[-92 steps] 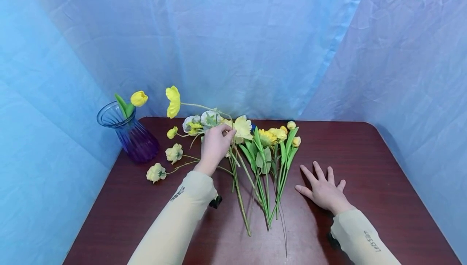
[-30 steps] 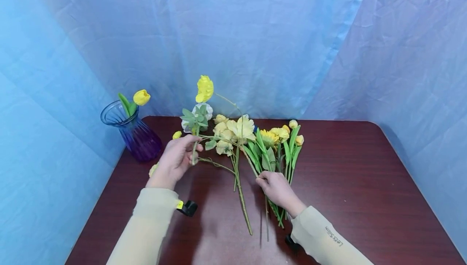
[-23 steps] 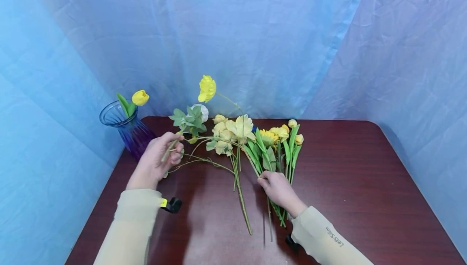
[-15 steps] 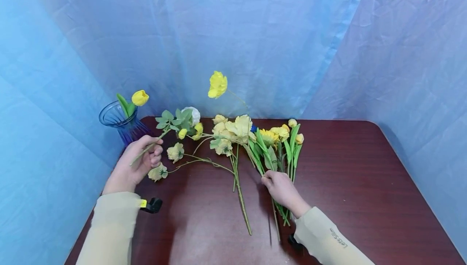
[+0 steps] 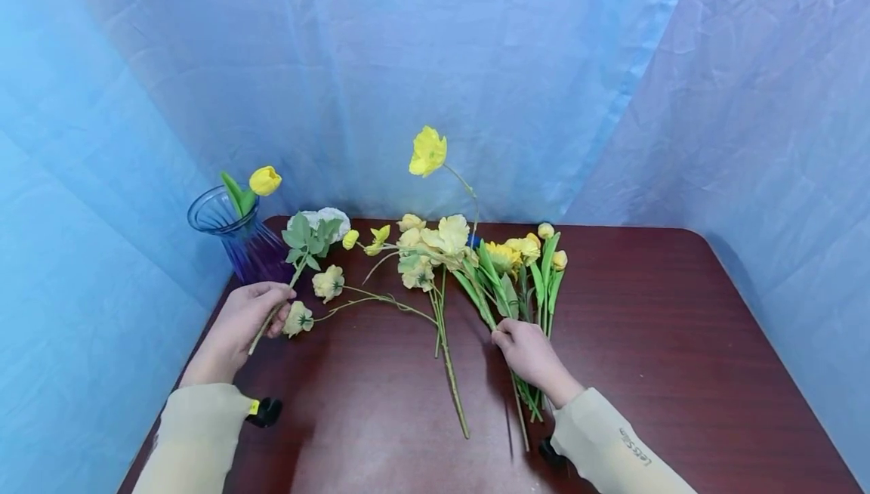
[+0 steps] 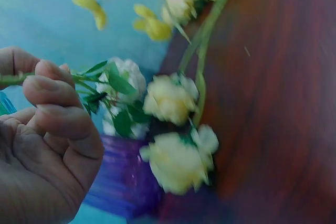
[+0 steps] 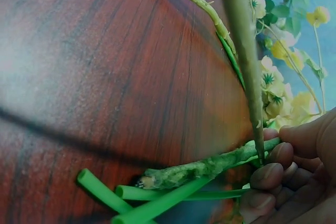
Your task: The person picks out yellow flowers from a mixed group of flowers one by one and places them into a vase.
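Observation:
My left hand (image 5: 272, 313) grips the thin green stem of a white flower sprig (image 5: 314, 223) with green leaves, held just in front of a blue-purple glass vase (image 5: 245, 248). A yellow tulip (image 5: 263, 180) stands in the vase. In the left wrist view the fingers (image 6: 58, 103) curl round the stem, with the white bloom (image 6: 126, 80) beyond them. My right hand (image 5: 506, 337) holds the stems of the yellow flower bunch (image 5: 506, 260) lying on the table. The right wrist view shows the fingertips (image 7: 275, 169) curled round a rough green stem (image 7: 205, 169).
A tall yellow poppy (image 5: 428, 151) rises above the pile. Pale yellow blooms (image 5: 328, 282) on thin branches lie between my hands. The dark red table (image 5: 680, 343) is walled by blue cloth (image 5: 476, 63) on three sides.
My left hand has pulled the white sprig left and nearer, away from the pile. The right hand came onto the bunch's stems and stayed. The tall poppy swung to the right.

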{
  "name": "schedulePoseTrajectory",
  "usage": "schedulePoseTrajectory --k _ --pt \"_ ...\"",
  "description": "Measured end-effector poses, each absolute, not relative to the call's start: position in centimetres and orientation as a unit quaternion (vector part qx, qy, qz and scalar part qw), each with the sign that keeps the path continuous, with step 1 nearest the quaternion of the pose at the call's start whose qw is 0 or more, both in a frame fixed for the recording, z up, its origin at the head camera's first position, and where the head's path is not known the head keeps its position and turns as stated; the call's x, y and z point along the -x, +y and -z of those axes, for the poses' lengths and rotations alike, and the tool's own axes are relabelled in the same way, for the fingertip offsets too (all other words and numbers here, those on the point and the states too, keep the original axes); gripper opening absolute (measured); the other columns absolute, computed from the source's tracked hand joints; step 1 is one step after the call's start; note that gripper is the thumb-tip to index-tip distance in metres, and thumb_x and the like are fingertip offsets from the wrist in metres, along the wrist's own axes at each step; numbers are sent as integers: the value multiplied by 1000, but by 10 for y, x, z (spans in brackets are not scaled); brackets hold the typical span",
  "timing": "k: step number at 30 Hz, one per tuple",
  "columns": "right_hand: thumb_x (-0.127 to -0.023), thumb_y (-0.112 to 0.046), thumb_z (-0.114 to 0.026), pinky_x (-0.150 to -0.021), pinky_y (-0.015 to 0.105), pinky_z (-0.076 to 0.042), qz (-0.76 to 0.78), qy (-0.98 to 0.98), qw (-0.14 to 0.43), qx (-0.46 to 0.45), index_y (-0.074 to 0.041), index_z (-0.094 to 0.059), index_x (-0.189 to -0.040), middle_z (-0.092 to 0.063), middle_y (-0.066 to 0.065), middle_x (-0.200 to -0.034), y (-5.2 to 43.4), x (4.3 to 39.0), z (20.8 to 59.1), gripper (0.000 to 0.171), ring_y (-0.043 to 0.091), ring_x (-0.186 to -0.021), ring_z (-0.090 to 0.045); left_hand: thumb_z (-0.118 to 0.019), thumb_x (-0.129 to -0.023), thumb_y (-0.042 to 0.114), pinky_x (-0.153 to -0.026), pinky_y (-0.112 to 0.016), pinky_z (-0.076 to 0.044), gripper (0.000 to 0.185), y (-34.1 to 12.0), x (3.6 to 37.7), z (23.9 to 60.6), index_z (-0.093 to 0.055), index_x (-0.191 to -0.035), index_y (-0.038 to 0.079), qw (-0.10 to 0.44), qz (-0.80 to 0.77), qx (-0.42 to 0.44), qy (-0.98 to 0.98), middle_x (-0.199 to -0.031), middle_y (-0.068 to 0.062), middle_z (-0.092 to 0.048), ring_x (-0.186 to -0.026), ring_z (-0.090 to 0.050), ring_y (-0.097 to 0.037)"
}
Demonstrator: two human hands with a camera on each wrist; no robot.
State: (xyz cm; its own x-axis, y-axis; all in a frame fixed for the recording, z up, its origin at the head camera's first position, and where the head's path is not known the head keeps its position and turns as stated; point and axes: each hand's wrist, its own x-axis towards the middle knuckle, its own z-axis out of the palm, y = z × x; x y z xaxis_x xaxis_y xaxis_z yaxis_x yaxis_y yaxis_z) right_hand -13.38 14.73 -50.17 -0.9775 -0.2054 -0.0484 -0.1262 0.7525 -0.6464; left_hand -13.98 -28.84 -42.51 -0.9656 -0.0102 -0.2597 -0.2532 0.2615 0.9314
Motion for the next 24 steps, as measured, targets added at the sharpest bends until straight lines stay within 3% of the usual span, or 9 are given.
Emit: schedulePoseTrajectory --k 5,11,16,20,24 --pt "-101 -10 -61 -65 33 -42 345 933 66 84 -7 -72 -93 -57 -3 -71 149 133 500 14 14 -60 -45 -48 -104 23 -58 -31 -48 37 -307 138 437 -60 -127 -5 79 -478 87 871 -72 0 -61 -58 -56 -14" --pt "-102 -11 -60 -67 34 -43 347 932 74 77 -7 -74 -98 -62 -1 -77 151 131 499 15 14 -63 -48 -54 -101 23 -65 -35 -45 29 -324 136 455 -71 -109 1 0 -283 65 957 -80 -7 -66 -66 -56 -20" --pt "-103 -12 -59 -69 35 -44 351 930 78 80 -7 -73 -97 -67 2 -82 152 131 498 16 14 -66 -49 -60 -101 21 -59 -46 -48 22 -328 131 472 -71 -104 3 -49 -205 85 974 -90 -16 -71 -67 -61 -29" --pt "-102 -11 -59 -71 36 -45 351 929 74 86 -7 -73 -96 -70 4 -87 152 133 498 16 14 -69 -51 -62 -100 17 -62 -57 -51 19 -329 127 484 -71 -102 0 -67 -184 99 976 -93 -20 -70 -73 -65 -39" --pt "-102 -11 -58 -72 35 -45 360 926 75 86 -8 -74 -93 -69 2 -85 150 135 496 18 14 -69 -49 -62 -100 15 -65 -61 -51 18 -330 123 496 -71 -103 0 -42 -180 106 977 -96 -21 -67 -81 -65 -45"
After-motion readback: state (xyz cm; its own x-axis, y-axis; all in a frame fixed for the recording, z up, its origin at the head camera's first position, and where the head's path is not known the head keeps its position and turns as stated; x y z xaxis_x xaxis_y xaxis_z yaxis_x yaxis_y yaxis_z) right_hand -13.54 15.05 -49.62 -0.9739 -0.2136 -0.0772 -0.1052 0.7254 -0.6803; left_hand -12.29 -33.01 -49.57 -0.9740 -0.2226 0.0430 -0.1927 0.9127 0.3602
